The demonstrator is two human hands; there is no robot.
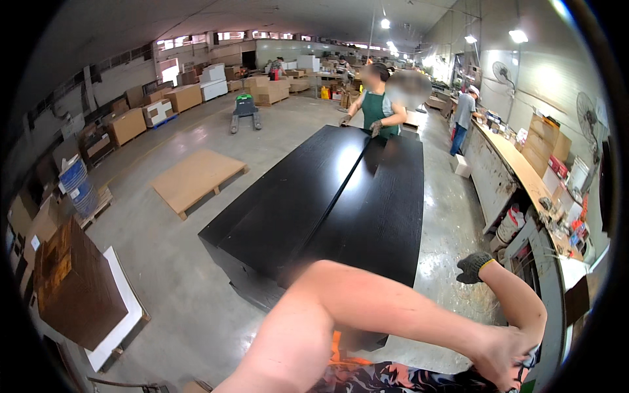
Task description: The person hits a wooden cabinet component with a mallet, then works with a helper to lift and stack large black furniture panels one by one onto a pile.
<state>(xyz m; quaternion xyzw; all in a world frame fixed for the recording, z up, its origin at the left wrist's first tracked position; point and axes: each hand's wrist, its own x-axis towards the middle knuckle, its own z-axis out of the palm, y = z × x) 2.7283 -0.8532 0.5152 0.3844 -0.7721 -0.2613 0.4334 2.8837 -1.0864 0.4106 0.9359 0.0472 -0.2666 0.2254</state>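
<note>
Black boards [288,203] are laid side by side midfloor, narrow gap btwn; far end is attended by co-worker w/ green apron [372,112]. Laying-out seems done; what's left can't be told. Bare L hand [501,357], blurred, is held at R arm [524,304], grip unclear; gloved R hand [473,267] is raised beside boards, finger spread unclear, no object seen.

left fingers [504,374] blurred, black panel [383,226] partly hidden
</note>
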